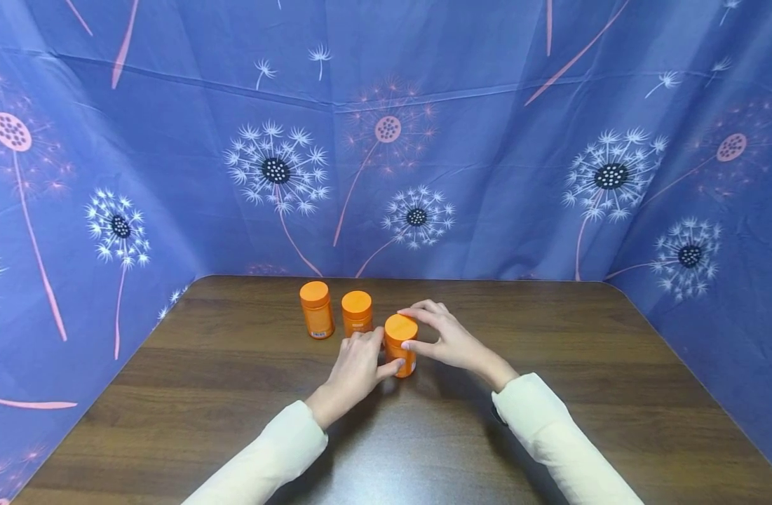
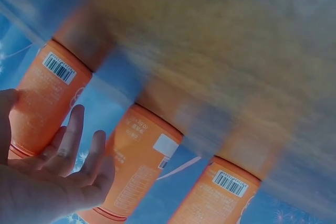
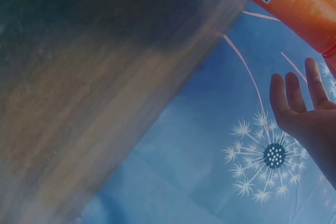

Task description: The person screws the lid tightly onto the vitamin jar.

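Three orange bottles with orange lids stand upright on the table. The right-hand, nearest bottle [image 1: 395, 352] is between both hands. My left hand [image 1: 353, 366] grips its lower body, thumb on the near side; in the left wrist view, fingers lie behind that bottle [image 2: 46, 100] with its barcode label. My right hand [image 1: 454, 339] pinches the same bottle near its lid [image 1: 401, 327], thumb in front and index finger at the far side. The right wrist view shows its other fingers [image 3: 294, 95] extended away from the bottle [image 3: 296, 6]. The middle bottle [image 1: 357, 312] sits just past my left fingers, partly covered by them.
The left bottle [image 1: 316, 312] stands beside the middle one, near the table's back. A brown wood-grain table [image 1: 518, 435] spreads beneath. Blue cloth [image 1: 486, 140] with dandelion prints hangs behind it and along both sides.
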The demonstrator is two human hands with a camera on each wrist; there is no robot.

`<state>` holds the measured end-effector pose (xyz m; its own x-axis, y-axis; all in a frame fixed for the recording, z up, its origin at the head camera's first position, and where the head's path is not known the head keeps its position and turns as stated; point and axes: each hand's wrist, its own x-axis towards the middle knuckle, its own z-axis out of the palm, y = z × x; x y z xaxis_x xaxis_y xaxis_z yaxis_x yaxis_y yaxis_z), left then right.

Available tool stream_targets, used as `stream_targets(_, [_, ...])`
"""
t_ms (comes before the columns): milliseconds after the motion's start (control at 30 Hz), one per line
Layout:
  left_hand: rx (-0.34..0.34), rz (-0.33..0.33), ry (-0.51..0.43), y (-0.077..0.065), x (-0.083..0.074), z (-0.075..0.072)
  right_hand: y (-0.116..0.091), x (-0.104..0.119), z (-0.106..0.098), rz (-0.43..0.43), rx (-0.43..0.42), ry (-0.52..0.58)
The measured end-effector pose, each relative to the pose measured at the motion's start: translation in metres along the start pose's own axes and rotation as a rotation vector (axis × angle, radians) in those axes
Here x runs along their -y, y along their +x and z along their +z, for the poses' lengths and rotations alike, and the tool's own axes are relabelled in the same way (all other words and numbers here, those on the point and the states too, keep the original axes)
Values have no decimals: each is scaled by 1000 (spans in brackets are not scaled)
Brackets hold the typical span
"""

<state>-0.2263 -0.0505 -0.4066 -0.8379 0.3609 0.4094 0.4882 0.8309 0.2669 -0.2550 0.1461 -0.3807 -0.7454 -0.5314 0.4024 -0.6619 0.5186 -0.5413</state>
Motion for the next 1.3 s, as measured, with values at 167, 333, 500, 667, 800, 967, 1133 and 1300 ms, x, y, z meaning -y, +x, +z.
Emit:
stream_targets(167, [8,-13,49,4,0,2,2,-1,-2,11,22,-4])
stream_targets(333, [5,-17,89,7,-3,4,3,-3,-5,27,38,1])
stream_targets(500, [-1,-15,106,8,-5,5,5,-4,-9,44,49,13])
stream_targets(667, [1,-27,117,9,-8,6,6,-6,-11,58,62,11])
stream_targets(800, [-1,-31,140,10,-9,7,8,-9,-12,53,64,13])
stream_targets(967, [18,-45,136,11,-10,6,8,-9,-11,60,60,17])
stream_targets(1133, [47,-58,129,9,-9,1,5,-6,-13,80,47,15])
stream_targets(1300, [27,-33,149,1,-5,-6,-3,-5,-21,84,29,-20])
